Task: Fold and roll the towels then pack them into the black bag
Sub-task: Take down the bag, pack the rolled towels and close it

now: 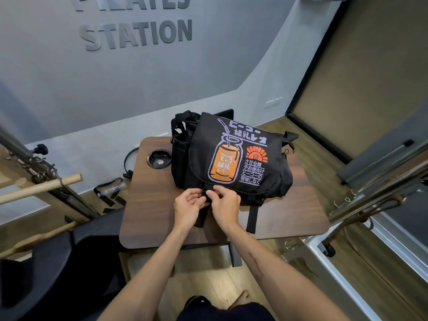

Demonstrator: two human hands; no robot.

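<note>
Fingers [209,193] of both hands pinching black bag [234,156] front buckle

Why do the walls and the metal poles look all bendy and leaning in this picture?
Head view: the wide-angle lens bends things near the edges, so the wall letters and metal poles tilt; the middle stays sharp, with the black bag and both hands, left hand and right hand, clear; soft, even light.

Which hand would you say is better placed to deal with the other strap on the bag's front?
Probably the right hand: the free strap hangs just to its right, while the left hand sits farther away.
</note>
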